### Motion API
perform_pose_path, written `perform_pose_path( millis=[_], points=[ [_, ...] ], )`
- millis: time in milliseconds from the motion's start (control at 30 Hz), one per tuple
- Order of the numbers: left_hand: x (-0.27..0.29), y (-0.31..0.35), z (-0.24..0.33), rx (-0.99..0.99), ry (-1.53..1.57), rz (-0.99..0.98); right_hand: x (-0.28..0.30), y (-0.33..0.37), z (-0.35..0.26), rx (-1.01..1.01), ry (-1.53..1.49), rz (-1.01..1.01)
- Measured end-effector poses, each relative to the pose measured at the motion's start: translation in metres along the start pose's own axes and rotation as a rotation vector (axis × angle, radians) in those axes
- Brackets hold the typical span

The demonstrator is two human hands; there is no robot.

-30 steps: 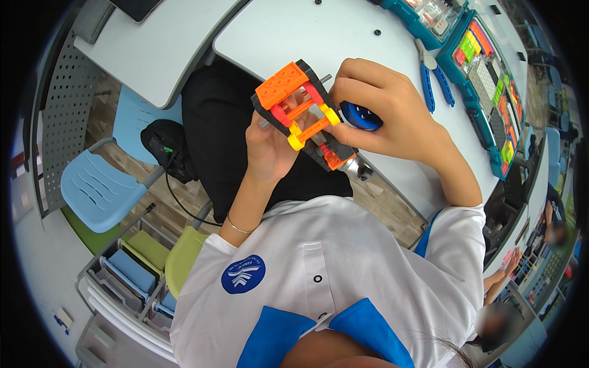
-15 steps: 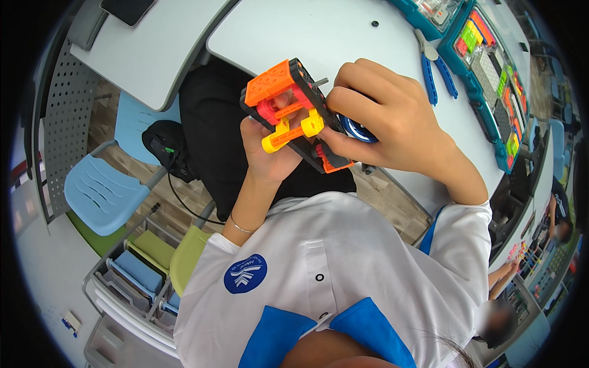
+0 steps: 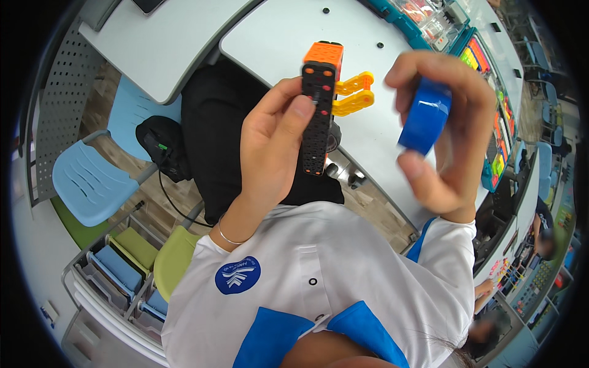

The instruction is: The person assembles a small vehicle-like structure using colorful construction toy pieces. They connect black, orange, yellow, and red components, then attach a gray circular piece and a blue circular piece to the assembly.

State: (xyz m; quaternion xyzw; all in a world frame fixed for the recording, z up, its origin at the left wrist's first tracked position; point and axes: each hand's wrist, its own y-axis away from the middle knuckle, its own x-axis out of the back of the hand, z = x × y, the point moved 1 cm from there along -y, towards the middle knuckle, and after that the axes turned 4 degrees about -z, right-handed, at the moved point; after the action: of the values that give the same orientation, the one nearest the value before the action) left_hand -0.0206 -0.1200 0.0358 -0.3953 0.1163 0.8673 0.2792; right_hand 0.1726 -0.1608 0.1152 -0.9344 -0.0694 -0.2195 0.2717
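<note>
I see a black perforated beam (image 3: 317,116) topped with an orange block (image 3: 324,52), yellow connectors (image 3: 353,95) to its right, and farther right a solid blue wheel (image 3: 424,116).

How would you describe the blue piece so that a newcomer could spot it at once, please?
Start at the pale grey table. In front of it, the right hand pinches a blue wheel-like disc. It is round and plain blue, unlike the black, orange and yellow block assembly beside it.

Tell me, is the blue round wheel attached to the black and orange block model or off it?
Off it. The blue round wheel sits pinched in the right hand, apart from the black and orange block model that the left hand holds upright.
</note>
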Motion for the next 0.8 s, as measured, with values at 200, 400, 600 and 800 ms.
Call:
perform_pose_path(
  millis=[200,400,600,800],
  points=[
    [-0.014,0.005,-0.002,-0.044,-0.242,-0.027,-0.015,-0.007,-0.010,0.170,0.410,-0.104],
    [-0.011,0.004,-0.007,-0.038,-0.132,-0.083,-0.019,-0.007,-0.002,0.119,0.559,-0.054],
    [-0.008,0.003,-0.009,-0.025,-0.165,-0.059,-0.020,-0.007,0.008,0.128,0.542,-0.029],
    [-0.007,0.002,-0.009,-0.018,-0.150,-0.051,-0.020,-0.008,0.005,0.126,0.528,-0.020]
  ],
)
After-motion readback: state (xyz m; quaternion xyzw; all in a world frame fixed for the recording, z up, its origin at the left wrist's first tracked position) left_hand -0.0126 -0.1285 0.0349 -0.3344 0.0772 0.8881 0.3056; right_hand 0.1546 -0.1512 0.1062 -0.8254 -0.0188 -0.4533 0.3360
